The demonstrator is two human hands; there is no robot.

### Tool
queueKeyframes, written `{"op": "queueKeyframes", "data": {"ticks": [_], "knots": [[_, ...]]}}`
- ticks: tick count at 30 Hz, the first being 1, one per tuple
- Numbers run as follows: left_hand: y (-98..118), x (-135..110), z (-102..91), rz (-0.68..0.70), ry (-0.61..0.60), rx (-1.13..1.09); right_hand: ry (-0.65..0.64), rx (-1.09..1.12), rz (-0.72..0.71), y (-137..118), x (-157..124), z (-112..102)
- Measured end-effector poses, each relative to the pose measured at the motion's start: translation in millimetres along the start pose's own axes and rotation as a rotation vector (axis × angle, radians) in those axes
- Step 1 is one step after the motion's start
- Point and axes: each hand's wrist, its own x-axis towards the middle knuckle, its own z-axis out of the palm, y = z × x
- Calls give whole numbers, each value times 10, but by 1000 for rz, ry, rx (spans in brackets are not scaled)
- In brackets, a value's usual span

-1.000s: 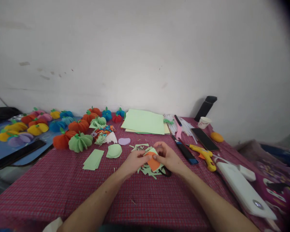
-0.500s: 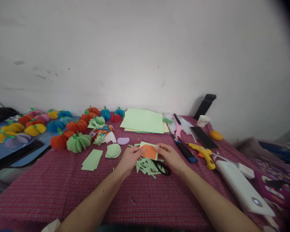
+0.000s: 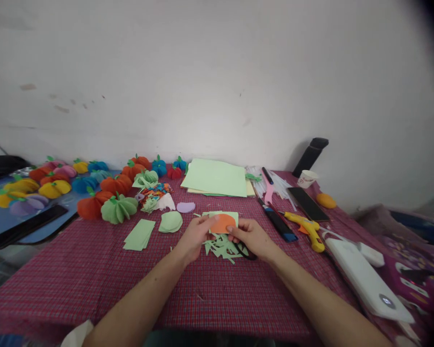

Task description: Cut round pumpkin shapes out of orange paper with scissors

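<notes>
Between my two hands is a rounded orange paper piece lying over a pale green paper rectangle. My left hand pinches the left side, its thumb on the orange piece. My right hand grips the lower right side with the thumb in front. Below them lies a heap of pale green paper scraps. Black-handled scissors rest at the heap's right, partly hidden by my right hand. To the left are a stack of rounded green cutouts and a stack of green paper strips.
Several paper pumpkins stand at the left. Green paper sheets lie at the back. On the right are a cutter knife, a yellow glue gun, a phone, a paper cup and a white power bank.
My right hand has shifted its grip, the thumb now lower on the papers' right side. The orange piece now shows its rounded top, and the green paper sits flatter behind it.
</notes>
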Motion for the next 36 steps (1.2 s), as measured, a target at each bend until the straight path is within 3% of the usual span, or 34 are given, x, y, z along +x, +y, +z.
{"op": "queueKeyframes", "data": {"ticks": [6, 10, 14, 18, 24, 31, 36], "knots": [[-25, 8, 7, -32, -48, 36, -71, -45, -43, 43, -8, 26], [-66, 41, -19, -16, 29, -60, 119, 118, -89, -16, 0, 11], [-82, 53, -21, 7, 88, -29, 279, 94, -230, -54, 4, -28], [-89, 40, 6, 19, 108, -7, 245, 20, -255, -16, 13, -28], [-67, 31, 41, 6, 114, -42, 281, 58, -176, 28, 38, -8], [-83, 23, 60, 20, 95, 4, 167, 33, -94, 36, 24, 24], [-55, -5, 67, 2, 57, -77, 158, -12, -104, 45, 17, -5]]}}
